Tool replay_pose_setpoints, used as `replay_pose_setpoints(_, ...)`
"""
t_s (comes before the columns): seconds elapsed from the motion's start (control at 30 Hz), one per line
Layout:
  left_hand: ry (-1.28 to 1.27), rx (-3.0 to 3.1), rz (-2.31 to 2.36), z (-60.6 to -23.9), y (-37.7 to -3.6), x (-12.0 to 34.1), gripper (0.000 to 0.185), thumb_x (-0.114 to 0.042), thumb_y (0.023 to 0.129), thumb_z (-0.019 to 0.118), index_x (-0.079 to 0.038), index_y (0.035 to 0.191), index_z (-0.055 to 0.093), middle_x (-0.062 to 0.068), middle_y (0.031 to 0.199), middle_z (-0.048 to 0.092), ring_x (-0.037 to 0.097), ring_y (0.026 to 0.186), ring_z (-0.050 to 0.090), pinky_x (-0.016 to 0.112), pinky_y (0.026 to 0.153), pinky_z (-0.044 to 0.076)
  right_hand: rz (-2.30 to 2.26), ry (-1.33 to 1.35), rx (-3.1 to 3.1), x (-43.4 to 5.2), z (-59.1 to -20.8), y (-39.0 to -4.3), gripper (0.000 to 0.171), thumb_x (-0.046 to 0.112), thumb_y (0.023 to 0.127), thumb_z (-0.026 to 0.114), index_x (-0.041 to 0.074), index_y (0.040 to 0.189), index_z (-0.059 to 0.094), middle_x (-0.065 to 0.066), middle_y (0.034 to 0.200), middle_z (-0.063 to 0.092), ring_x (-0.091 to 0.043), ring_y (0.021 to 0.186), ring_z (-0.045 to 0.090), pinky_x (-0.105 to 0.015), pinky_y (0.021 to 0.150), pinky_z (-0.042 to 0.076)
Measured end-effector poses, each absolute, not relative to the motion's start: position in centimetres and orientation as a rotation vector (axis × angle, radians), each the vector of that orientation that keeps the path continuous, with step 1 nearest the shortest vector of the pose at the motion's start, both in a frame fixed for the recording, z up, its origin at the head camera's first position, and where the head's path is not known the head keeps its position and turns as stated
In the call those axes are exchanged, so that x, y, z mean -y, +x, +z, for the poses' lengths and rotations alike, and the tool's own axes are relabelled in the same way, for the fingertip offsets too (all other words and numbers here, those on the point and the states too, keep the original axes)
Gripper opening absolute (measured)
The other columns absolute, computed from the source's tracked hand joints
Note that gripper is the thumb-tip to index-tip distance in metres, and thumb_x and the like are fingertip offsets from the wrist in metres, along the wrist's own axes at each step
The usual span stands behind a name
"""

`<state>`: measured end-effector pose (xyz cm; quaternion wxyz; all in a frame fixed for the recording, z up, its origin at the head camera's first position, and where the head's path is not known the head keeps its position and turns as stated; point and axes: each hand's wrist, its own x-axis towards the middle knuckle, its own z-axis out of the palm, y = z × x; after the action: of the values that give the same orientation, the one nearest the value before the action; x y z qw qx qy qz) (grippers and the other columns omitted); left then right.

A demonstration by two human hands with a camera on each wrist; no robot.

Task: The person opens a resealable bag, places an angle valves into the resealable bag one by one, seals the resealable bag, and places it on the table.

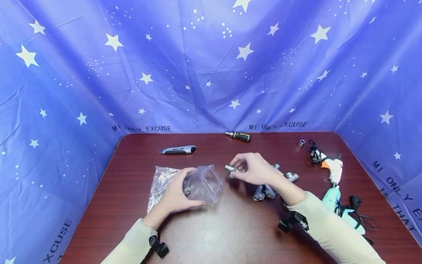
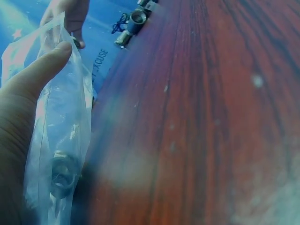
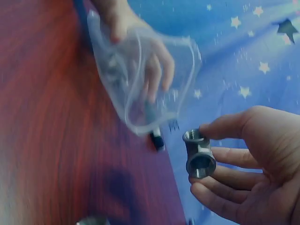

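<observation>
My left hand holds a clear zip bag, its thumb and fingers curled round the sides and its mouth gaping toward the right. Inside the bag, in the left wrist view, lies a metal pipe fitting. Just right of the bag's mouth, my right hand pinches a silvery threaded pipe tee between thumb and fingertips, held above the table. Several more metal pipe fittings lie on the table beneath and beside the right forearm, which partly hides them.
A crinkled clear plastic bag lies left of the left hand. Farther back are a utility knife and a screwdriver. To the right sit a metal ring-shaped part, a white-and-orange glue gun and a mint-green corded tool.
</observation>
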<state>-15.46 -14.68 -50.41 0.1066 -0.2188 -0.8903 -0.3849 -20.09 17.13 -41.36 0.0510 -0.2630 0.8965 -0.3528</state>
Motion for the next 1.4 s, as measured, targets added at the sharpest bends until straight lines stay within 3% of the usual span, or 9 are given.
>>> replay_pose_setpoints(0.47, -0.702, 2.599, -1.095, -50.3, -15.3, 14.3, 0.113, -0.056, 0.053, 0.102, -0.019, 0.148, 0.053, -0.002, 0.139, 0.067, 0.021, 0.128, 0.062, 0.051, 0.108, 0.053, -1.094, -0.890, -2.593, -12.0, -43.5, -18.6, 0.016, 0.020, 0.088, 0.086, 0.014, 0.099, 0.077, 0.005, 0.087, 0.079, 0.000, 0.076, 0.070, -0.021, 0.071, 0.061)
replay_pose_setpoints(0.8, -0.717, 2.584, -1.093, -50.6, -15.4, 14.0, 0.112, -0.056, 0.052, 0.102, -0.020, 0.147, 0.055, -0.003, 0.137, 0.067, 0.019, 0.128, 0.061, 0.049, 0.107, 0.053, -1.077, -0.894, -2.621, -10.0, -44.6, -17.9, 0.018, 0.018, 0.085, 0.086, 0.010, 0.097, 0.075, 0.001, 0.086, 0.078, -0.009, 0.079, 0.073, -0.019, 0.074, 0.060)
replay_pose_setpoints(1.1, -0.702, 2.597, -1.084, -50.7, -15.3, 14.1, 0.110, -0.059, 0.054, 0.101, -0.023, 0.146, 0.055, -0.005, 0.136, 0.067, 0.018, 0.126, 0.061, 0.050, 0.106, 0.053, -1.006, -0.937, -2.657, -8.7, -45.6, -17.5, 0.026, 0.032, 0.085, 0.089, 0.016, 0.088, 0.068, 0.007, 0.080, 0.073, 0.002, 0.070, 0.063, -0.016, 0.067, 0.054)
replay_pose_setpoints(1.3, -0.721, 2.579, -1.087, -50.7, -15.3, 14.2, 0.109, -0.058, 0.052, 0.102, -0.023, 0.145, 0.056, -0.005, 0.134, 0.068, 0.018, 0.124, 0.062, 0.049, 0.106, 0.053, -1.017, -1.071, -2.581, -8.3, -45.8, -17.7, 0.018, 0.032, 0.091, 0.084, 0.018, 0.100, 0.078, 0.008, 0.079, 0.071, 0.007, 0.066, 0.052, -0.016, 0.061, 0.047)
replay_pose_setpoints(1.4, -0.738, 2.576, -1.079, -50.7, -15.3, 14.3, 0.110, -0.058, 0.052, 0.102, -0.022, 0.146, 0.056, -0.004, 0.135, 0.068, 0.019, 0.126, 0.062, 0.050, 0.108, 0.052, -1.029, -1.135, -2.536, -8.5, -45.8, -17.9, 0.013, 0.025, 0.096, 0.080, 0.018, 0.107, 0.080, 0.009, 0.088, 0.074, 0.006, 0.070, 0.052, -0.016, 0.065, 0.047)
